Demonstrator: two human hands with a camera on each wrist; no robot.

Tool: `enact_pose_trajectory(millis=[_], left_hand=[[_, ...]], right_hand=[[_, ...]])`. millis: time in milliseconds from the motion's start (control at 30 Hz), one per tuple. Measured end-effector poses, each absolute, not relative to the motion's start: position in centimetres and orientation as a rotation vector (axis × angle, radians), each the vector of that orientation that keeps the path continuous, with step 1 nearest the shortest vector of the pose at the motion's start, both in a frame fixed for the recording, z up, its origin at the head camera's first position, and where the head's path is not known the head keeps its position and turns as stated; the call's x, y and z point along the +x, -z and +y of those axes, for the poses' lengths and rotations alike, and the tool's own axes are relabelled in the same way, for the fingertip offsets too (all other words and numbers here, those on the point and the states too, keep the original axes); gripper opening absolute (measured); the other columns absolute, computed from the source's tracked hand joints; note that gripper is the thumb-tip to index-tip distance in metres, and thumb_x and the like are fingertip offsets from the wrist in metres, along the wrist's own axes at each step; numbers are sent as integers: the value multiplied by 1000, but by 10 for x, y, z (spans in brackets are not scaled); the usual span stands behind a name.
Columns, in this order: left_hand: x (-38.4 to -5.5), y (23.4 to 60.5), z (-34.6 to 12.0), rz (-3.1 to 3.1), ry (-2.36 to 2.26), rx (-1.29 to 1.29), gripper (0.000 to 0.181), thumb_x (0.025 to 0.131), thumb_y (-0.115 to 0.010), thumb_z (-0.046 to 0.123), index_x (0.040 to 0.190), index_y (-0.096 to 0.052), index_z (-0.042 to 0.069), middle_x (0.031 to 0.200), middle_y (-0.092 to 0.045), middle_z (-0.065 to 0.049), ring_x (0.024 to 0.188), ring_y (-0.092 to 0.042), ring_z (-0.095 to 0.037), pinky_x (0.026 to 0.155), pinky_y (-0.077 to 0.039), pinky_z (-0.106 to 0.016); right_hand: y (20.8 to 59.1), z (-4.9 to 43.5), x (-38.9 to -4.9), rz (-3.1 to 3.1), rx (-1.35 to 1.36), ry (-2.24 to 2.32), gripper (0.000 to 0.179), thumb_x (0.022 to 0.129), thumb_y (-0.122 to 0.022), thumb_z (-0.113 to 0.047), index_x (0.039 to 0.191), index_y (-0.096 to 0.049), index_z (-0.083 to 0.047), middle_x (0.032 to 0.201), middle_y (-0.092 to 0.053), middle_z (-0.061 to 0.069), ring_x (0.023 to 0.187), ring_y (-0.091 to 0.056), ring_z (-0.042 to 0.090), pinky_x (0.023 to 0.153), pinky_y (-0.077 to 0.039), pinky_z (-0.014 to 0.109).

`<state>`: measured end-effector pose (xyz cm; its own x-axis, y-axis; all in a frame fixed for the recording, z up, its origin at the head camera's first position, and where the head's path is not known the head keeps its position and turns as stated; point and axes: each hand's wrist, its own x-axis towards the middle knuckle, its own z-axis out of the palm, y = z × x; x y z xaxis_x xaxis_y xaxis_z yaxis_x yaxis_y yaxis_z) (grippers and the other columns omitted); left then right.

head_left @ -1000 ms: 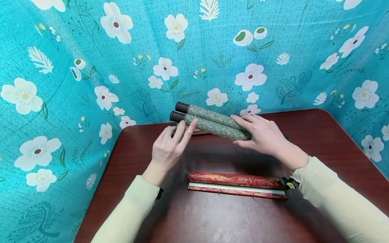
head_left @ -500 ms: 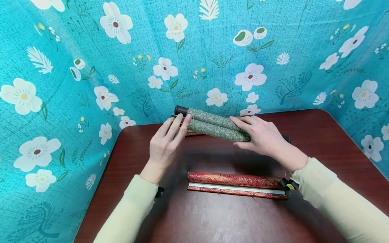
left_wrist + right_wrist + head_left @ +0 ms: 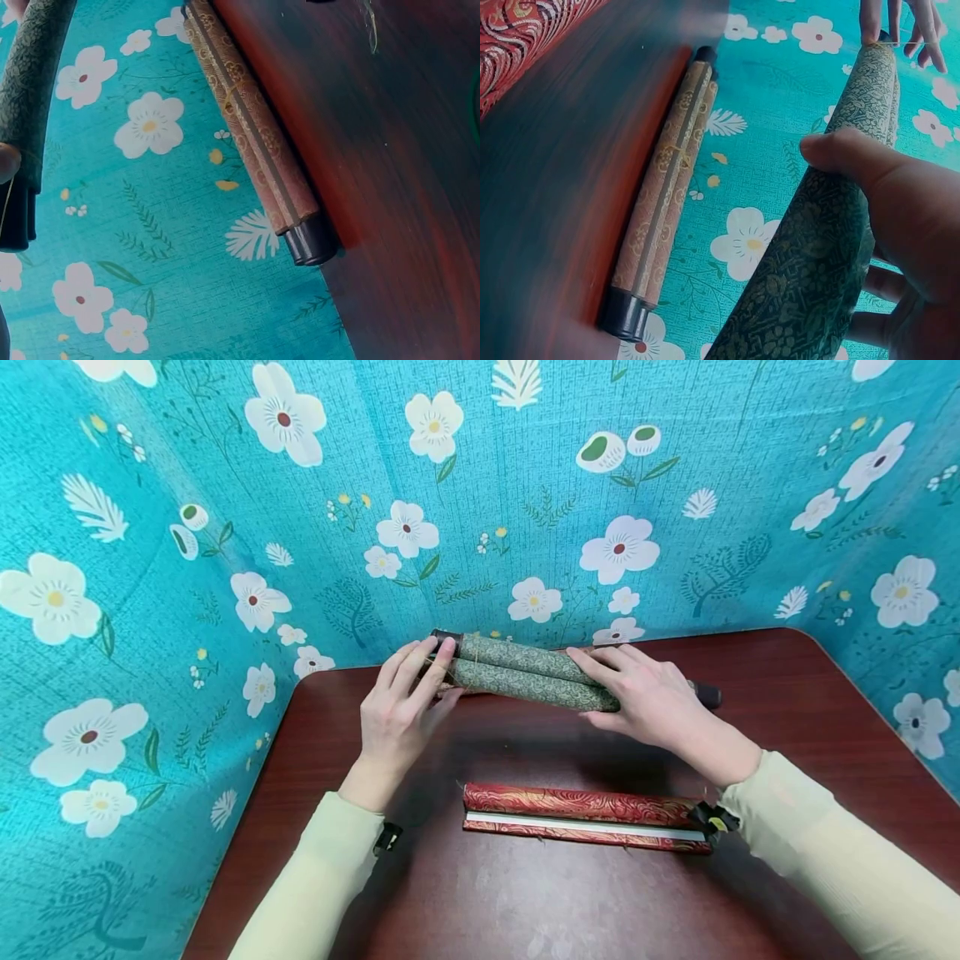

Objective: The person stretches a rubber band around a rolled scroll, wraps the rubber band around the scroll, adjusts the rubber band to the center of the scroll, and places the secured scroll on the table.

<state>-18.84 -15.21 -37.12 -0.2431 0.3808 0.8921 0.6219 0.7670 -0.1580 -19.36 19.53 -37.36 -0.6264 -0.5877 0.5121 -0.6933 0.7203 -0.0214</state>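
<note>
A green patterned hanging scroll (image 3: 532, 683), its two rolled halves side by side with dark end caps, is tilted above the back of the table. My right hand (image 3: 648, 693) grips its right part, thumb on the near side and fingers over the far side. At the left end, my left hand (image 3: 397, 714) has its fingertips around the dark caps. In the right wrist view, a thin yellowish rubber band (image 3: 915, 43) stretches between the left fingers beside the scroll's tip. Most of the right end is hidden under the right hand.
Behind the green scroll, a brown-gold scroll (image 3: 251, 124) with dark caps lies along the table's back edge. A red-gold rolled scroll (image 3: 577, 802) with a white strip rests nearer the front of the dark wooden table (image 3: 525, 902). A turquoise floral cloth (image 3: 480, 460) hangs behind.
The green scroll's left end has come down toward the table. My left hand has shifted left and slightly down over the caps, while the right hand keeps its hold nearly in place.
</note>
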Motion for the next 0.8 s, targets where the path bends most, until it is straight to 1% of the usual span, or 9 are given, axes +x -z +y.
enact_pose_trajectory(millis=[167, 333, 633, 800], left_hand=[[-190, 374, -158, -1926, 360, -752, 75, 77, -99, 21, 144, -68, 12, 139, -68, -14, 123, -66, -37, 97, -61, -48], [-192, 376, -163, -1971, 383, -759, 78, 78, -99, 23, 148, -64, 13, 146, -65, -12, 128, -64, -36, 102, -59, -49], [-197, 372, -166, -1906, 371, -910, 75, 76, -100, 18, 144, -68, 10, 144, -65, -17, 125, -64, -39, 97, -61, -50], [-197, 369, -168, -1907, 365, -942, 76, 76, -100, 20, 144, -67, 11, 146, -64, -16, 126, -64, -38, 96, -62, -50]], right_hand=[[374, 196, -194, -2430, 997, -301, 87, 78, -97, -33, 154, -58, -13, 134, -69, 17, 116, -66, 40, 48, -54, 47], [375, 197, -196, -2405, 1021, -306, 89, 77, -97, -33, 154, -57, -12, 134, -69, 19, 117, -66, 42, 49, -55, 49], [376, 198, -197, -2380, 1047, -311, 90, 76, -98, -31, 153, -58, -11, 133, -69, 19, 118, -66, 43, 49, -56, 48], [377, 199, -198, -2364, 1060, -309, 91, 74, -100, -29, 153, -58, -10, 132, -70, 20, 120, -65, 46, 52, -59, 52]])
